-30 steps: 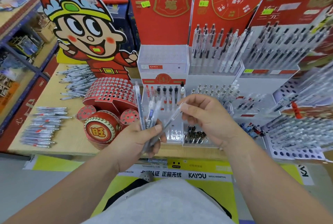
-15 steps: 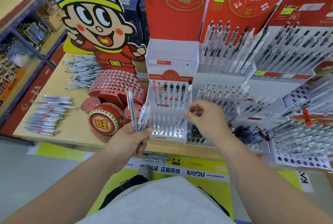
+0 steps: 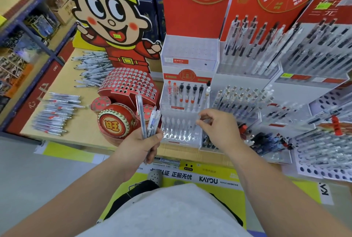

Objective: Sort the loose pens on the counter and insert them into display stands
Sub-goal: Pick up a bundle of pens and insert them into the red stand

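**A:** At the counter's front edge, what is the left hand doing?

**B:** It grips a bundle of clear pens. Fingers and thumb are clamped round the lower barrels, and the pens stand upright beside the red drum.

**A:** And the right hand?

**B:** It is over the lowest holes of the white tiered stand, thumb and forefinger drawn together. It's blurred, so I cannot tell if a pen sits between them.

**A:** Loose pens?

**B:** 2 heaps lie well to the left on the counter, a near heap and a far heap. A row of pens stands in the stand's middle tier.
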